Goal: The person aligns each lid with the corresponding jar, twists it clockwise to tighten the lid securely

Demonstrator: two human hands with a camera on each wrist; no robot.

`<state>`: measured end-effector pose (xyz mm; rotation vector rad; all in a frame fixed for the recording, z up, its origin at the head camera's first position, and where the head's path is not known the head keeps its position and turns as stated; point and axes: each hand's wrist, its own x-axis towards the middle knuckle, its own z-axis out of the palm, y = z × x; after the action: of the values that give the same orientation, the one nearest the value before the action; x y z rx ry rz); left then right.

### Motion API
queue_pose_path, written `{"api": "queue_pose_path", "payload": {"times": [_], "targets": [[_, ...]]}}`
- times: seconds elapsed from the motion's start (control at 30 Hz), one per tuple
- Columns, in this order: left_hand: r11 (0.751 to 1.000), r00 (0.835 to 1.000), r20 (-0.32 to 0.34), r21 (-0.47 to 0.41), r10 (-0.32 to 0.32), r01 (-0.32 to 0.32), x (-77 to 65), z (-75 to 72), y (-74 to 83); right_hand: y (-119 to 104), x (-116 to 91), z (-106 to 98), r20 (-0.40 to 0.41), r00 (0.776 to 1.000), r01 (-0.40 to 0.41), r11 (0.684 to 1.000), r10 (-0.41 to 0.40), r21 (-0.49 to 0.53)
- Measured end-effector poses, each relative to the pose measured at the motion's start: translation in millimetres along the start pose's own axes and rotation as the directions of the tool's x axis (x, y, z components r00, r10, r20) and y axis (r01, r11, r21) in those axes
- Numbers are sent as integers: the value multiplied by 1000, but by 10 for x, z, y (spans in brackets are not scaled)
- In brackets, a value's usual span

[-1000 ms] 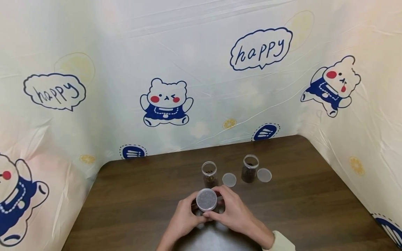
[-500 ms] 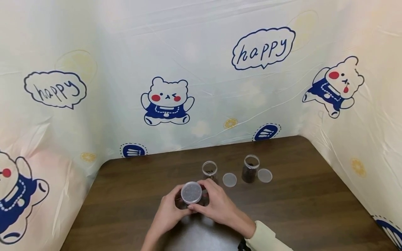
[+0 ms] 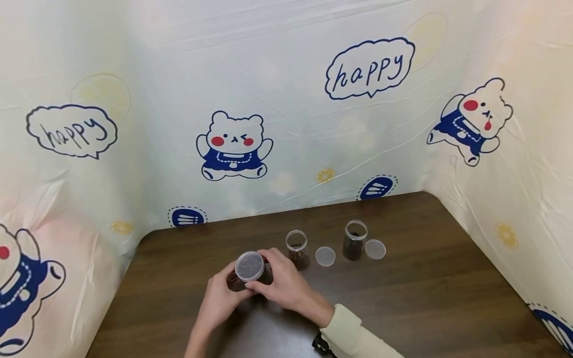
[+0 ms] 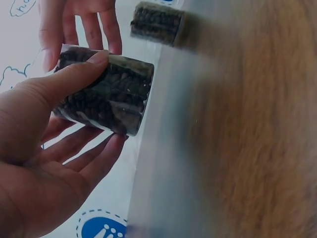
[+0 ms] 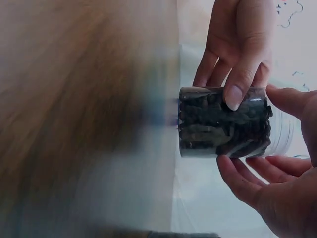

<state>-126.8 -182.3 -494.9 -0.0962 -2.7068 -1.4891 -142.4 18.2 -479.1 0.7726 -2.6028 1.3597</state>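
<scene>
Both hands hold one clear jar point(image 5: 200, 124) filled with dark, bean-like pieces, and a translucent lid point(image 3: 249, 266) covers its top. My left hand point(image 3: 220, 300) grips the jar's body, its thumb lying along the side in the left wrist view. From the other side my right hand point(image 3: 288, 283) holds it near the lid, thumb and fingers on either side in the right wrist view. Just right of the hands stands an uncapped jar point(image 3: 299, 256) with brown contents. A second uncapped jar point(image 3: 353, 246) with darker contents is farther right.
Two loose round lids lie on the brown wooden table point(image 3: 425, 298): one lid point(image 3: 325, 256) between the uncapped jars, another lid point(image 3: 375, 249) right of the far one. A printed cloth point(image 3: 295, 114) surrounds the table's back and sides.
Both hands have carried the lidded jar to the left and slightly farther back. The uncapped jar behind them now shows more fully. The other jars and lids stay put.
</scene>
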Motion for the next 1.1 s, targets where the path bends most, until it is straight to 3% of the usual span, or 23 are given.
{"api": "queue_pose_path", "payload": {"times": [0.3,0.6,0.87,1.1], "targets": [[998,998,-54,-40,-43,41,109,-82,-125,94,262,217,-39,999,-1,999,3,54],[995,991,-112,-77,-72,64,207,-135,-250,124,444,379,-17,999,-38,995,40,96],[994,989,-108,-60,-97,91,243,-136,-306,145,478,417,13,997,-75,977,74,197],[993,990,-100,-71,-103,96,260,-131,-327,172,490,411,41,996,-86,971,79,223]]}}
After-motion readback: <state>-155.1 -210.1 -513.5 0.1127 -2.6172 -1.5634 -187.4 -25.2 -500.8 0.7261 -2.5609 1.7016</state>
